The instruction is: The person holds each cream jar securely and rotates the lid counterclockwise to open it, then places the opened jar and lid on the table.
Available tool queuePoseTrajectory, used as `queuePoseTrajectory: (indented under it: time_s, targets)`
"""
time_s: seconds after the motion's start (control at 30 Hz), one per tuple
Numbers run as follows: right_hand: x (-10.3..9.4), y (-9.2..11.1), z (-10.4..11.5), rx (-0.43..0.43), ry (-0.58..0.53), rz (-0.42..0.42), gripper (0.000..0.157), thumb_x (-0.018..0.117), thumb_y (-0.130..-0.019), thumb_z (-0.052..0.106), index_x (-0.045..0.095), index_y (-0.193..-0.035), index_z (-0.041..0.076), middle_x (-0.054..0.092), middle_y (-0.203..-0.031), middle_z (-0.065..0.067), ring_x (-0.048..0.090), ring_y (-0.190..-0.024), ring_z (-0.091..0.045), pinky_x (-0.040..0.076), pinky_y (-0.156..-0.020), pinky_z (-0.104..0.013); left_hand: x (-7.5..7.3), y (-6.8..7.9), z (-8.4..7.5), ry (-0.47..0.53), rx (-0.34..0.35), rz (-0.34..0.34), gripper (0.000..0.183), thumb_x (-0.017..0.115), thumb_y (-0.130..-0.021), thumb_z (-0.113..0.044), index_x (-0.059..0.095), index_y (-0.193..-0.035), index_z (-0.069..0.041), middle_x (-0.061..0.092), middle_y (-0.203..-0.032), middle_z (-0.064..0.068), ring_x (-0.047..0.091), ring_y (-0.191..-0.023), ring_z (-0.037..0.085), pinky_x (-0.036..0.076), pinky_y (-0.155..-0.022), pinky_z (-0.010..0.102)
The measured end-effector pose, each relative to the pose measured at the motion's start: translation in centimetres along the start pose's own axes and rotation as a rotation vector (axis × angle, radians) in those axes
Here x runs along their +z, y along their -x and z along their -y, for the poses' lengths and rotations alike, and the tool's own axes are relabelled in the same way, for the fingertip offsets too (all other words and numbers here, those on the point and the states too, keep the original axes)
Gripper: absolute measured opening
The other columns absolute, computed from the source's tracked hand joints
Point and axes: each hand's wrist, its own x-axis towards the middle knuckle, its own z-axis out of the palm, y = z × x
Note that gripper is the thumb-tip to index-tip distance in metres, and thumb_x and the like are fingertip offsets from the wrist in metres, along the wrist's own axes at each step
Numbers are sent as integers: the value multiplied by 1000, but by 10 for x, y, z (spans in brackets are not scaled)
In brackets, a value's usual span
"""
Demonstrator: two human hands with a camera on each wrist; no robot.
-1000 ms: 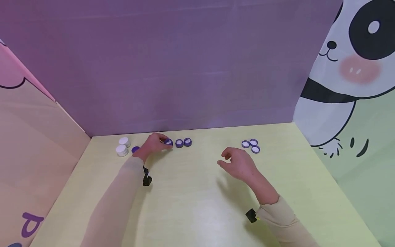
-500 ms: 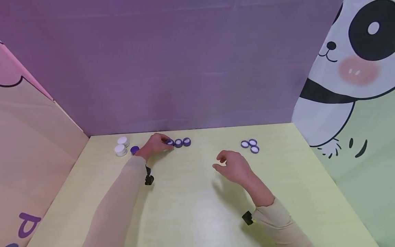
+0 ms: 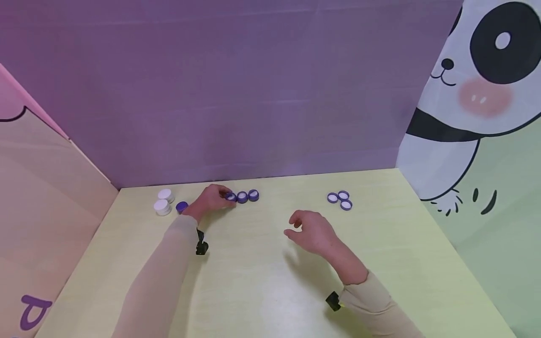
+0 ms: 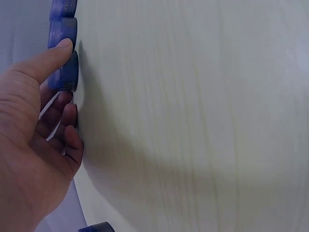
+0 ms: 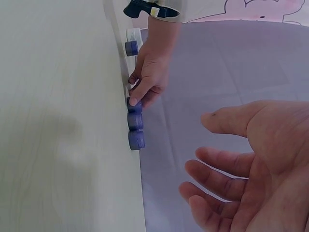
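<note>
At the end of a row of small round purple-blue open jars, my left hand point(image 3: 210, 199) pinches one jar point(image 4: 65, 76) between thumb and fingers. That jar stands at the table's far side, touching the middle jar point(image 3: 242, 197). Beyond it is a third jar point(image 3: 253, 195); both show whitish insides. In the right wrist view the row hangs together along the table edge, with the held jar nearest the fingers. My right hand point(image 3: 310, 231) hovers above the table with fingers loosely bent and nothing in it; its palm point(image 5: 275, 169) shows in the right wrist view.
Behind my left wrist stand a purple-topped jar point(image 3: 181, 206) and two white round containers point(image 3: 162, 207). Three shallow purple rings with white centres, like upturned lids point(image 3: 345, 205), lie at the right. Purple cloth point(image 3: 253, 94) rises behind the pale table point(image 3: 253, 300).
My left hand has slid its jar rightward against the middle jar, closing the gap between them. The right hand has drifted slightly left and nearer to me.
</note>
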Motion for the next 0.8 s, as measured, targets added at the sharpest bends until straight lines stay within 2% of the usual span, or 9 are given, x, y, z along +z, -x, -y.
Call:
queuePoseTrajectory:
  time_s: [0.23,0.47,0.63,0.8]
  targets:
    - [2,-1,4,-7,16,11,23,72,-87,27,68,-103,11,67,-97,-5,56,-78,-15,47,-70,-33,-20,18,4,27,49,-20,50,77,-84,-20,60,-125,4,60,-116,20,57,-105,33,50,-85,41]
    - [9,-2,6,-18,2,32,22,72,-87,28,68,-102,12,66,-96,-2,56,-80,-15,47,-71,-33,-42,44,9,-44,114,-78,43,71,-89,-18,61,-123,6,61,-117,23,58,-102,35,48,-88,44]
    - [17,-3,10,-45,-18,56,24,72,-87,28,68,-103,10,65,-95,-1,56,-81,-15,47,-71,-33,-54,66,17,-82,121,-119,40,70,-89,-18,63,-121,5,62,-117,23,58,-100,35,47,-87,45]
    - [24,-4,17,-70,-32,79,23,71,-88,28,67,-102,10,65,-95,-2,57,-82,-16,47,-72,-34,-61,85,32,-84,117,-137,38,70,-89,-16,63,-119,7,63,-115,24,59,-98,35,49,-84,44]
